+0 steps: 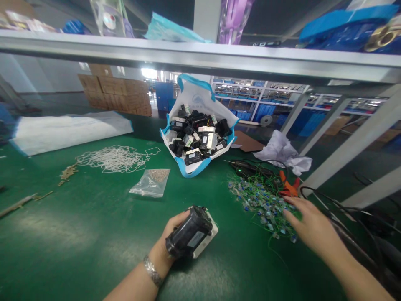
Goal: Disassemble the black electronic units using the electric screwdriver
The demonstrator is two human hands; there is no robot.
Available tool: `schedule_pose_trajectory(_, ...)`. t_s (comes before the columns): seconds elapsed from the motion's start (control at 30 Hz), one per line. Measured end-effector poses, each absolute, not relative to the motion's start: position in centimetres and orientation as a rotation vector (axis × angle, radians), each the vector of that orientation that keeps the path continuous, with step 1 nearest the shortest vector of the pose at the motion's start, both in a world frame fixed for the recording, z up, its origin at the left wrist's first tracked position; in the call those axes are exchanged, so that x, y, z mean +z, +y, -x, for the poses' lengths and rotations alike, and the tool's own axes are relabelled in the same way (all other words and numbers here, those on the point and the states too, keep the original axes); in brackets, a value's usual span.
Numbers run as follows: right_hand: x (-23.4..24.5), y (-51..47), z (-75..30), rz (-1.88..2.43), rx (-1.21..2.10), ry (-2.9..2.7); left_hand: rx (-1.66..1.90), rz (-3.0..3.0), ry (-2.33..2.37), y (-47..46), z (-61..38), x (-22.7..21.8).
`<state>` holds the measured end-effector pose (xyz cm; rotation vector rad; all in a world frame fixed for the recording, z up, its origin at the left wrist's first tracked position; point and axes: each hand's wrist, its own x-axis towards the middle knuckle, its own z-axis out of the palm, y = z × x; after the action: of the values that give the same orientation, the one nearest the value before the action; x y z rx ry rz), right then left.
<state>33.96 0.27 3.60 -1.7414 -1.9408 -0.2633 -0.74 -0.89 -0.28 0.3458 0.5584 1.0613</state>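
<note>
Kind of place: a factory workshop, which looks to be for assembly of small electrical devices.
Green table (94,221): a wide working surface, with loose parts laid in groups.
Open bag (191,170): it is filled with many similar black-and-white units (205,141), in the quantity of production.
Wired parts (266,205): a heap of small pieces with thin green wires, at the right side.
Cardboard boxes (115,94): stacked high in the background, as for storage.
Far racks (261,100): long white frames, carrying blue containers (265,112) across a large hall.
</note>
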Motion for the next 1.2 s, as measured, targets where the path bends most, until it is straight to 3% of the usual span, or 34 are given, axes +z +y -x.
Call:
schedule_pose_trajectory(0.2,8.0,-3.4,-17.6,1.393,0.569,-2.154,1.195,-0.693,0.579,-1.1,1.1,0.4)
schedule_pose_trajectory(0.43,7.9,-3.0,-15.6,1.405,0.917,-2.098,1.213,-0.732,0.59,-1.1,1.4,1.1)
schedule_pose_trajectory(0.83,5.7,-2.3,-15.4,1.337,0.552,-2.078,1.135,-0.736,0.655,-0.7,1.1,1.4)
schedule_pose_trajectory(1.03,5.3,-1.8,-15.6,1.249,0.78,-1.941,1.16,-0.741,0.703,-0.6,1.0,0.8)
schedule_pose_trajectory(1.2,3.8,-0.9,-15.8,1.298,0.64,-1.81,1.151,-0.639,0.738,-0.3,0.4,0.2)
